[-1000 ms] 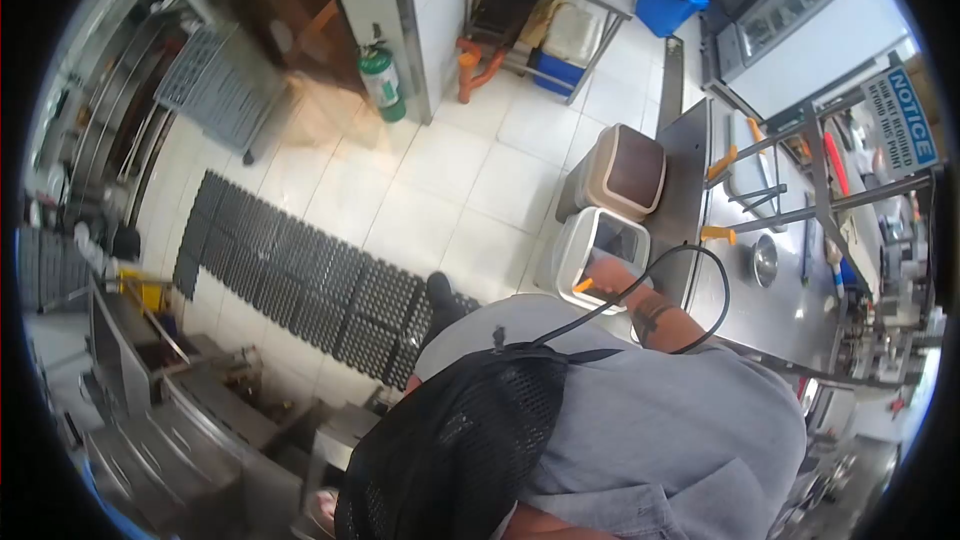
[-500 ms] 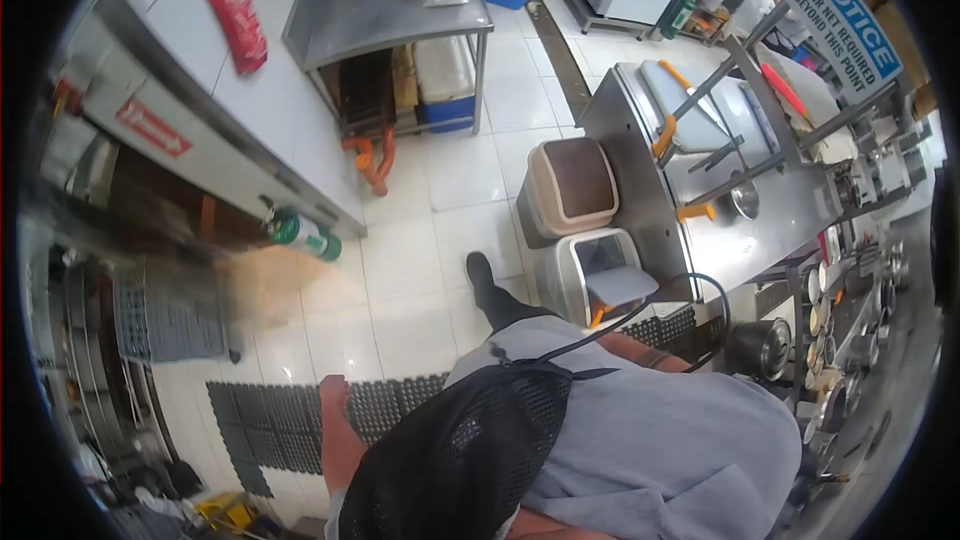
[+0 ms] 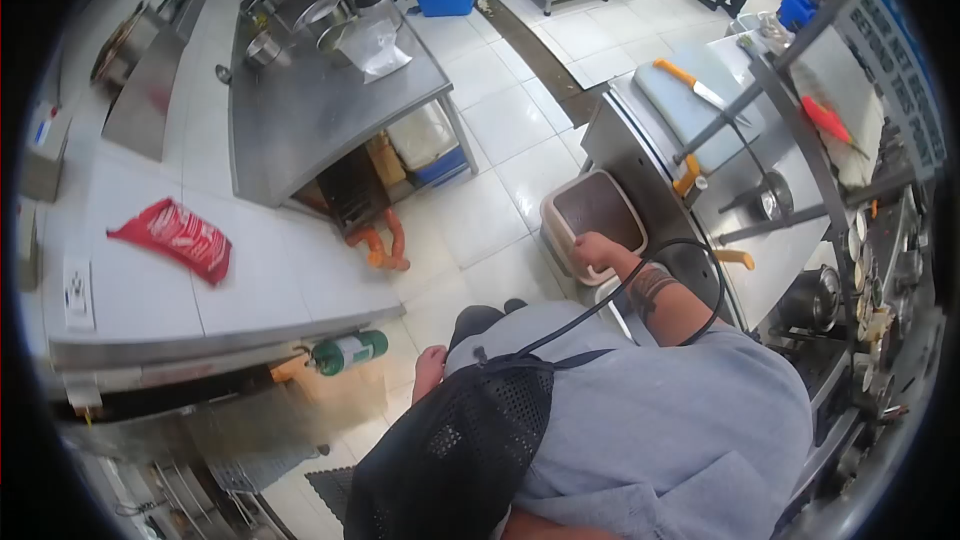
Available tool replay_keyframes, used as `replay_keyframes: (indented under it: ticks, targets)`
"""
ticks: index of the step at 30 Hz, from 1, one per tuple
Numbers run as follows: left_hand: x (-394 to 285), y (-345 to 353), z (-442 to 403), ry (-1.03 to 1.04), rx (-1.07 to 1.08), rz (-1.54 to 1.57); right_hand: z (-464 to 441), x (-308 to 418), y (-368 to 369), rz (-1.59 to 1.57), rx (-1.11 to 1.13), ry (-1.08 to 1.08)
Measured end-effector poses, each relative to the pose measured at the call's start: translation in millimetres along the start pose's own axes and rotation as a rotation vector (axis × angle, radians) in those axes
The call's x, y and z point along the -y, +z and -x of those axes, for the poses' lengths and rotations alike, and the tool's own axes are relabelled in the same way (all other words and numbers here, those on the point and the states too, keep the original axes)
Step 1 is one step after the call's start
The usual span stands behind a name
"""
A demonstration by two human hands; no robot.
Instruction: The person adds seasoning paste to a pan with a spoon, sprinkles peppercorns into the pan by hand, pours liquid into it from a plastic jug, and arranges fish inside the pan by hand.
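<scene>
The bin (image 3: 608,205) sits directly below and just beyond my right grip (image 3: 596,252), its dark brown top framed by a smooth cream rim with rounded corners, its side paler. My right fingers curl loosely inward over the near left corner; I cannot tell whether they touch the rim or have hold of anything. A white bin (image 3: 606,291) shows behind that grip, mostly hidden under my forearm. To the right of my right grip stands a steel counter (image 3: 770,260), and on it, farther forward, a pale cutting board (image 3: 672,120) with an orange-handled knife (image 3: 692,83); a metal bowl (image 3: 775,196) is off to the right. My left grip (image 3: 430,366) hangs low beside my thigh, well apart from the bin, fingers partly curled, its contents impossible to tell. Left of it is a green cylinder (image 3: 350,352); ahead of it, orange pipework (image 3: 385,252).
</scene>
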State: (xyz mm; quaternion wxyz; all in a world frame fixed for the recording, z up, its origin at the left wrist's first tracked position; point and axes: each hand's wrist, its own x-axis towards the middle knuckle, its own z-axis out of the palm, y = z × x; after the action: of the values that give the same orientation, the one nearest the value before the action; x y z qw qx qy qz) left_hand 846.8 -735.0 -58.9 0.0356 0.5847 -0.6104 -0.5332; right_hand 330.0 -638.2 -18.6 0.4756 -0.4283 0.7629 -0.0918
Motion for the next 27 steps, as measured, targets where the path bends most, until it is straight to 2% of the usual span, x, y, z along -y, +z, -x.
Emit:
replay_keyframes:
  ticks: [2, 6, 9, 10, 11, 12, 13, 14, 15, 16, 17, 18, 19, 21, 23, 24, 25, 27]
  targets:
    - [0, -15, -23, -0.129, 0.021, 0.045, -17, 24, -27, -0.238, -0.070, 0.090]
    - [46, -44, -96, -0.157, 0.185, -0.142, -45, 27, -43, -0.313, -0.115, 0.139]
    - [29, -64, -174, -0.067, 0.343, -0.385, -65, -5, -31, -0.095, 0.027, 0.195]
    - [15, -71, -203, -0.015, 0.392, -0.455, -67, -25, -17, 0.001, 0.042, 0.187]
    - [-1, -75, -233, 0.031, 0.434, -0.514, -67, -46, -2, -0.153, 0.127, 0.340]
    - [-18, -79, -263, 0.126, 0.483, -0.610, -56, -45, -1, -0.080, 0.136, 0.290]
    - [-37, -82, -297, 0.344, 0.554, -0.799, -39, -16, -18, -0.205, 0.215, 0.471]
    - [-58, -84, -331, 0.580, 0.592, -1.001, -36, -15, -18, -0.271, 0.114, 0.452]
    - [-85, -81, -365, 0.798, 0.598, -1.167, -30, -8, -19, -0.342, 0.019, 0.433]
    - [-118, -75, -402, 0.694, 0.658, -1.087, -27, 1, -24, -0.372, 0.010, 0.456]
    - [-183, -64, -412, 0.299, 0.732, -0.579, -21, 19, -33, -0.506, -0.132, 0.499]
    - [-277, -55, -407, -0.053, 0.663, -0.041, -16, 38, -39, -0.641, -0.281, 0.539]
    - [-336, -45, -441, 0.172, 0.882, -0.125, -18, 49, -38, -0.679, -0.299, 0.555]
    - [-466, -16, -451, 0.339, 0.939, -0.148, -30, 63, -47, -0.811, -0.458, 0.523]
    - [-564, 11, -468, 0.496, 0.921, -0.306, -43, 83, -61, -0.855, -0.566, 0.503]
    - [-589, 28, -488, 0.511, 0.938, -0.324, -52, 87, -66, -0.715, -0.658, 0.454]
    - [-607, 46, -514, 0.548, 0.863, -0.351, -60, 90, -75, -0.568, -0.740, 0.406]
    - [-618, 70, -571, 0.648, 0.725, -0.453, -76, 95, -108, -0.576, -0.753, 0.402]
